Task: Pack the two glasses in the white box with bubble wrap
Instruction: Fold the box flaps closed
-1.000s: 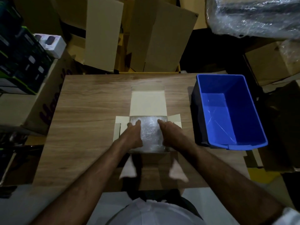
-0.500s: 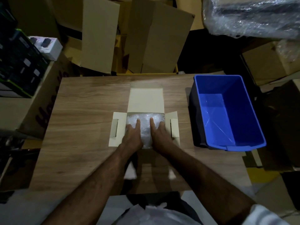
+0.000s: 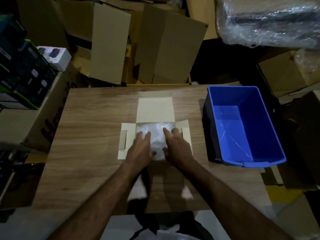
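The white box [image 3: 154, 110] lies open in the middle of the wooden table [image 3: 90, 122], its lid flap folded back and its side flaps spread out. Crumpled bubble wrap [image 3: 156, 135] fills the inside. The glasses are hidden under the wrap. My left hand [image 3: 140, 148] rests flat on the left part of the wrap, fingers spread. My right hand [image 3: 174, 146] lies flat on the right part, fingers apart. Neither hand grips anything.
An empty blue plastic bin [image 3: 242, 125] stands on the table's right side. Cardboard cartons [image 3: 155, 45] are stacked behind the table. Dark boxes [image 3: 20, 70] sit at the left. A plastic-wrapped bundle [image 3: 270, 19] hangs at the upper right.
Both hands have shifted slightly apart on the bubble wrap and still press it down inside the box. The side flaps lie more fully spread than a second ago.
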### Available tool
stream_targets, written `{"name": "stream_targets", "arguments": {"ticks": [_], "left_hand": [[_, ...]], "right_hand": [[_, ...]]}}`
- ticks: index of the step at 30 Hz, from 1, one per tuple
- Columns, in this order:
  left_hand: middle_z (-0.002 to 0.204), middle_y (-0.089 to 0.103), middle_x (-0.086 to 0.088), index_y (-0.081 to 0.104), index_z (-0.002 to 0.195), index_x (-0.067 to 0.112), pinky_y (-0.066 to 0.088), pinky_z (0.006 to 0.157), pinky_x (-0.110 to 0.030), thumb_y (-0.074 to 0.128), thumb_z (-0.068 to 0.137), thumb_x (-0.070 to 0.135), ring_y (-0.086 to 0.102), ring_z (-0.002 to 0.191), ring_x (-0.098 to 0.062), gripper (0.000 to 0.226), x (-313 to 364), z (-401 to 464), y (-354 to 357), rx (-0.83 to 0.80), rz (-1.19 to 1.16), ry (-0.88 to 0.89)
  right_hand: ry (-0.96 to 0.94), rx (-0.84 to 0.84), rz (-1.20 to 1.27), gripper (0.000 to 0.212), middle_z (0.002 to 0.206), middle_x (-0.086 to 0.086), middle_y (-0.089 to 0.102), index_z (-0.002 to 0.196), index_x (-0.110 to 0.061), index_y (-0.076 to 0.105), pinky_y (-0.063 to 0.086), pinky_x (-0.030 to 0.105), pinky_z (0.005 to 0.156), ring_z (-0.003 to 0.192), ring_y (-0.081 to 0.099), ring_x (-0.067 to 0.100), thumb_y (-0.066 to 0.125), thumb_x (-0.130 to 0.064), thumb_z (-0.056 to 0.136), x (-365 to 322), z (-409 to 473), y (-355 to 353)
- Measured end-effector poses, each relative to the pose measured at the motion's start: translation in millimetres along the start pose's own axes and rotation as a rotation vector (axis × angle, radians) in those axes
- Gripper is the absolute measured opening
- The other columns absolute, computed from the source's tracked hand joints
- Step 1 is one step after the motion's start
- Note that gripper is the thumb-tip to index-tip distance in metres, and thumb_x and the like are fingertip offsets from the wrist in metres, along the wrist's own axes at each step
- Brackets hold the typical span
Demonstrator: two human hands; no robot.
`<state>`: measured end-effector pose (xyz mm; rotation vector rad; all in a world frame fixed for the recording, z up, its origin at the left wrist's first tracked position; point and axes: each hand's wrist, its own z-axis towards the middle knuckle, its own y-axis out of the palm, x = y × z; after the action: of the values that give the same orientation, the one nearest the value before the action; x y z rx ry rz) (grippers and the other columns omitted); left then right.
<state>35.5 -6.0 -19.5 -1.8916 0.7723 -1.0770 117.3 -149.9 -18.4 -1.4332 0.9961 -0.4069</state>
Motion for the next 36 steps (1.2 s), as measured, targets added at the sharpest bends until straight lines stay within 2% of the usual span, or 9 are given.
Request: {"name": "stream_targets", "arguments": {"ticks": [3,6,11,15,18,23,28,32,36], "left_hand": [[0.157,0.032,-0.012,0.041,0.15,0.02,0.041,0.11,-0.047,0.063,0.095,0.041,0.036,0.14,-0.032,0.063,-12.4,-2.4,-12.4,0.24,-0.05,-0.034],[0.149,0.038,-0.018,0.044,0.146,0.017,0.04,0.106,-0.051,0.068,0.089,0.041,0.04,0.132,-0.039,0.066,-33.6,0.6,-15.9,0.375,-0.058,-0.241],[0.125,0.062,-0.013,0.047,0.136,0.018,0.054,0.094,-0.049,0.071,0.076,0.043,0.061,0.113,-0.037,0.069,-54.4,5.7,-16.5,0.371,-0.501,-0.473],[0.113,0.069,-0.006,0.061,0.122,0.019,0.058,0.085,-0.044,0.078,0.076,0.029,0.066,0.102,-0.027,0.05,-40.2,2.1,-16.8,0.479,-0.502,-0.349],[0.112,0.063,-0.003,0.066,0.123,0.02,0.053,0.088,-0.033,0.075,0.08,0.025,0.061,0.102,-0.02,0.044,-16.9,-4.3,-9.9,0.474,-0.42,-0.195],[0.114,0.055,-0.004,0.061,0.131,0.017,0.051,0.091,-0.036,0.058,0.089,0.02,0.056,0.106,-0.021,0.042,-6.1,-4.5,12.2,0.407,-0.235,-0.038],[0.109,0.055,-0.01,0.062,0.121,0.009,0.054,0.078,-0.042,0.06,0.094,0.016,0.055,0.097,-0.025,0.028,-11.3,-5.6,30.1,0.42,-0.115,0.108],[0.111,0.055,-0.009,0.064,0.119,0.013,0.054,0.077,-0.044,0.059,0.095,0.017,0.055,0.096,-0.026,0.025,-25.4,5.1,33.6,0.392,-0.002,0.138],[0.128,0.047,-0.009,0.07,0.103,0.024,0.045,0.101,-0.039,0.07,0.088,0.022,0.045,0.121,-0.027,0.015,-32.8,32.7,11.3,0.321,-0.224,-0.063]], "right_hand": [[0.114,0.224,0.023,0.061,0.148,0.019,0.041,0.148,-0.022,0.043,0.051,0.044,0.096,0.131,0.046,0.034,0.063,-0.037,0.092,9.3,-5.0,-4.3],[0.307,0.171,0.186,0.053,0.159,0.023,0.025,0.148,-0.026,0.044,0.039,0.055,0.109,0.145,0.03,0.041,0.049,-0.043,0.099,17.6,-8.8,-3.2],[0.344,0.246,0.527,0.038,0.15,0.009,0.038,0.135,-0.02,0.058,0.054,0.042,0.092,0.123,0.055,0.026,0.044,-0.031,0.101,20.0,-9.6,-3.1],[0.219,0.378,0.62,0.037,0.132,-0.006,0.055,0.138,-0.03,0.05,0.052,0.036,0.089,0.115,0.056,0.013,0.054,-0.027,0.101,6.8,-11.2,3.4],[0.203,0.448,0.556,0.051,0.127,-0.001,0.064,0.139,-0.021,0.053,0.052,0.035,0.091,0.113,0.061,0.018,0.068,-0.014,0.09,-3.5,-10.0,15.5],[0.161,0.387,0.45,0.043,0.114,0.002,0.065,0.118,-0.015,0.063,0.04,0.024,0.088,0.107,0.06,0.026,0.068,-0.011,0.076,-7.5,-5.9,25.2],[0.034,0.256,0.298,0.035,0.132,0.013,0.063,0.122,-0.013,0.066,0.05,0.036,0.094,0.122,0.053,0.031,0.063,-0.024,0.089,-5.1,-4.5,34.0],[0.029,0.209,0.314,0.029,0.14,0.009,0.058,0.122,-0.015,0.07,0.051,0.037,0.098,0.13,0.048,0.027,0.058,-0.021,0.097,6.6,0.1,37.1],[0.174,0.32,0.475,0.022,0.143,0.011,0.048,0.109,-0.02,0.073,0.05,0.037,0.096,0.132,0.045,0.027,0.069,-0.016,0.087,16.8,16.7,31.4]]}}
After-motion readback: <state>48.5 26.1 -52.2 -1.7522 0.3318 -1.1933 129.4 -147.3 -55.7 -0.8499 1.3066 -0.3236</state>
